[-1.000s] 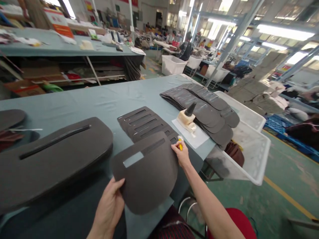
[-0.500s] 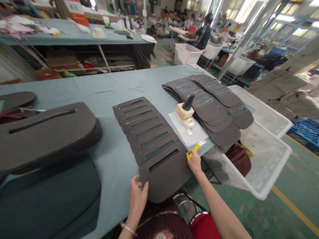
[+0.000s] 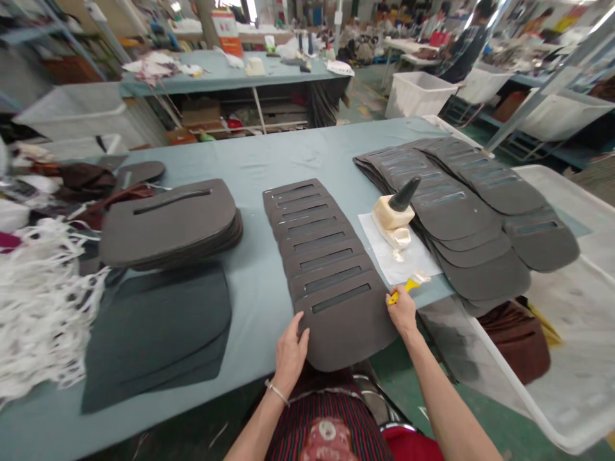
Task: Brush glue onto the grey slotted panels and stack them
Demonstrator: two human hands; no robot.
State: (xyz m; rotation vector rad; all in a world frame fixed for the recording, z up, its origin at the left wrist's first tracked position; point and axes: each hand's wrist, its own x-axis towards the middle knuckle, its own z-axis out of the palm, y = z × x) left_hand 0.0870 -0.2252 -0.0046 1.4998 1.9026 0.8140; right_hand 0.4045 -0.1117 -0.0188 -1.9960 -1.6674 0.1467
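Observation:
An overlapping row of dark brown slotted panels [image 3: 348, 330] runs away from me down the table. My left hand [image 3: 291, 352] rests against the left edge of the nearest panel, its thumb and fingers apart. My right hand [image 3: 402, 314] is closed around a yellow-handled paintbrush [image 3: 401, 292] with whitish bristles, and touches that panel's right edge. Just beyond the brush, a cream glue bottle [image 3: 394, 212] with a black conical top lies tilted on a white sheet [image 3: 418, 274]. A whitish smear shows beside it on the sheet.
More slotted panels [image 3: 480, 256] are piled at the right, overhanging the table edge above a white bin [image 3: 571, 384]. On the left are a panel stack [image 3: 173, 224], dark green sheets [image 3: 158, 333] and tangled white strips [image 3: 43, 307]. A person [image 3: 468, 48] sits in the background.
The view has swung left, bringing the white strips into sight. My left hand has come up against the nearest panel's edge. My right hand still holds the paintbrush.

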